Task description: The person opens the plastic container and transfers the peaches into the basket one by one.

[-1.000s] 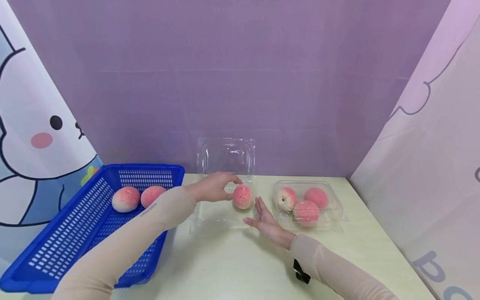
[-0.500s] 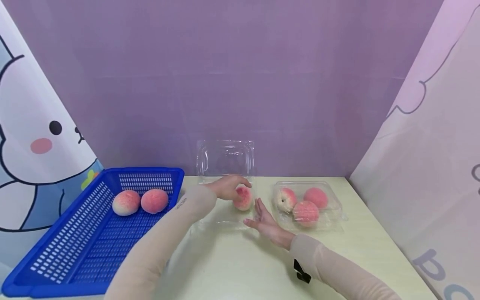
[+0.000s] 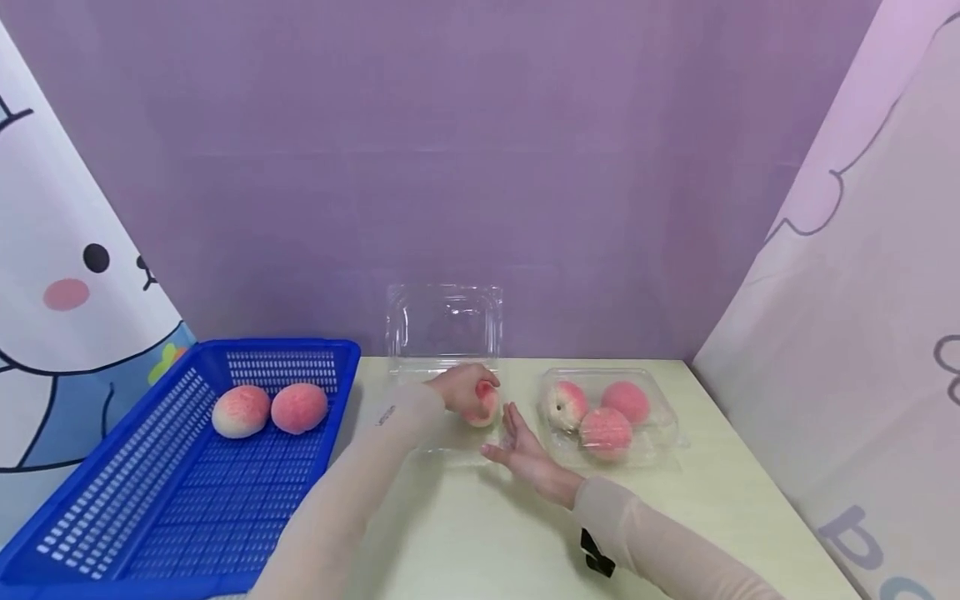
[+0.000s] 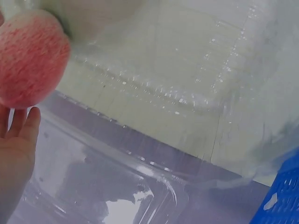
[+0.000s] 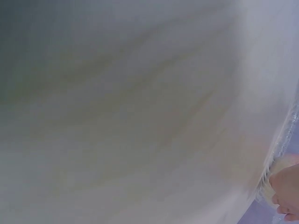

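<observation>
Holding peach (image 3: 487, 407) w/ grip, L hand (image 3: 460, 387) is at R half of box (image 3: 427, 360); R hand (image 3: 531, 458), grip wide, by its R edge.

The peaches (image 3: 241, 411) are pink, some part cream, the basket (image 3: 217, 521) blue, the backdrop (image 3: 480, 167) purple.

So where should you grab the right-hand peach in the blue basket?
From above, through the open top of the blue basket, I'd probably grip the right-hand peach round its near and far sides: it's round, and the left-hand peach sits close beside it.
</observation>
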`<action>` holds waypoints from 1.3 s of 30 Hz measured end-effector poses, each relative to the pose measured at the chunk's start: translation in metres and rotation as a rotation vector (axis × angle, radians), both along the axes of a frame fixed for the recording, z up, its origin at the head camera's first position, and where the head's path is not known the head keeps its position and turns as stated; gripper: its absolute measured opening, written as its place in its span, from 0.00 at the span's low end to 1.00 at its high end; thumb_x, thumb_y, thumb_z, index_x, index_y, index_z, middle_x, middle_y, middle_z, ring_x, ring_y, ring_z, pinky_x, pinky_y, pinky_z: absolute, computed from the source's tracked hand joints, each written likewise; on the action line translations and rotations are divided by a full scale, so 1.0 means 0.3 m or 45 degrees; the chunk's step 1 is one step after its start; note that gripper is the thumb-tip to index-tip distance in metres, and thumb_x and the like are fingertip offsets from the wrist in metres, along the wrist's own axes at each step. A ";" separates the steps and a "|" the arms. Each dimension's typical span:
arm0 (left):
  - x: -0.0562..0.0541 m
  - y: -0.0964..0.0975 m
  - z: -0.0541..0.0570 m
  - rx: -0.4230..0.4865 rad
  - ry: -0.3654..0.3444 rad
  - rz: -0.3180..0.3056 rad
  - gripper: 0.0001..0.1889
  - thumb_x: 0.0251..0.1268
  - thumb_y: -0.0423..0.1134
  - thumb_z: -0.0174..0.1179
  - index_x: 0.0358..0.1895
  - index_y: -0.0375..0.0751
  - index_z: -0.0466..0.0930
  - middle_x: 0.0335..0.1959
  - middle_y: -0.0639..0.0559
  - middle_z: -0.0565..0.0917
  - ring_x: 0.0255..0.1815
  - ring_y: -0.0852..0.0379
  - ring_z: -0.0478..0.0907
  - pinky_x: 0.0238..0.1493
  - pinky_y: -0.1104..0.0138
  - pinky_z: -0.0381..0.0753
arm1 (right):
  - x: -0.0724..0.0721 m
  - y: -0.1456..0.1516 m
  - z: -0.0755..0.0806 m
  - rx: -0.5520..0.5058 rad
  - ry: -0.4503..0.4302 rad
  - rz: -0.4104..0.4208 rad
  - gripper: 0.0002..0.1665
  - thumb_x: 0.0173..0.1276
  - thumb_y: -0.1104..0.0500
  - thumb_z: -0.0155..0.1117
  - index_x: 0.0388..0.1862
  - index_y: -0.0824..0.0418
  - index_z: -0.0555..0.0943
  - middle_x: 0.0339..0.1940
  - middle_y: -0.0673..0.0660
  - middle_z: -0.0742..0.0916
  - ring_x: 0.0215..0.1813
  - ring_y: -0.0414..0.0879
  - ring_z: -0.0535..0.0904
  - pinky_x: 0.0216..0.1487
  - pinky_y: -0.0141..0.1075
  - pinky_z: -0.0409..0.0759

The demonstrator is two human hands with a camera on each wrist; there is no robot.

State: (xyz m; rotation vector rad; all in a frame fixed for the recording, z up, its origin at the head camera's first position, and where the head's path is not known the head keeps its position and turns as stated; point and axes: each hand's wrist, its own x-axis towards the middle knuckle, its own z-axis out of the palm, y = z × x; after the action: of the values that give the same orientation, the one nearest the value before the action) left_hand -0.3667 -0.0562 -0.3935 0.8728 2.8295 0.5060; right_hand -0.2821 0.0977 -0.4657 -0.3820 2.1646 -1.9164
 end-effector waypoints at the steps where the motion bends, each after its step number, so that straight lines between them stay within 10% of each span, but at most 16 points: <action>1: -0.001 -0.003 -0.007 0.001 0.003 0.000 0.29 0.40 0.36 0.67 0.55 0.44 0.76 0.53 0.51 0.77 0.53 0.54 0.73 0.56 0.62 0.71 | 0.002 -0.002 0.000 -0.009 0.004 0.004 0.57 0.61 0.62 0.61 0.72 0.65 0.29 0.73 0.67 0.42 0.72 0.65 0.43 0.68 0.52 0.53; 23: 0.036 -0.013 -0.039 -0.255 -0.065 0.001 0.37 0.37 0.39 0.71 0.59 0.54 0.71 0.49 0.53 0.75 0.48 0.55 0.74 0.54 0.61 0.74 | 0.006 -0.009 0.006 0.002 0.038 0.035 0.58 0.61 0.61 0.62 0.72 0.65 0.29 0.74 0.64 0.41 0.74 0.61 0.38 0.70 0.52 0.49; 39: 0.016 -0.008 -0.033 -0.321 0.076 -0.068 0.36 0.37 0.41 0.72 0.58 0.55 0.72 0.50 0.55 0.75 0.49 0.55 0.74 0.53 0.60 0.75 | 0.010 0.009 0.017 0.021 0.011 0.021 0.58 0.61 0.61 0.62 0.72 0.64 0.28 0.74 0.63 0.41 0.74 0.61 0.39 0.69 0.51 0.52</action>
State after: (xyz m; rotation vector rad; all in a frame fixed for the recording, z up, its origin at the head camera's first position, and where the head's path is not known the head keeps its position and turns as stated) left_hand -0.3620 -0.0586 -0.4034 0.9227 2.8307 0.1136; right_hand -0.2793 0.1003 -0.4606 -0.4041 2.1743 -1.8907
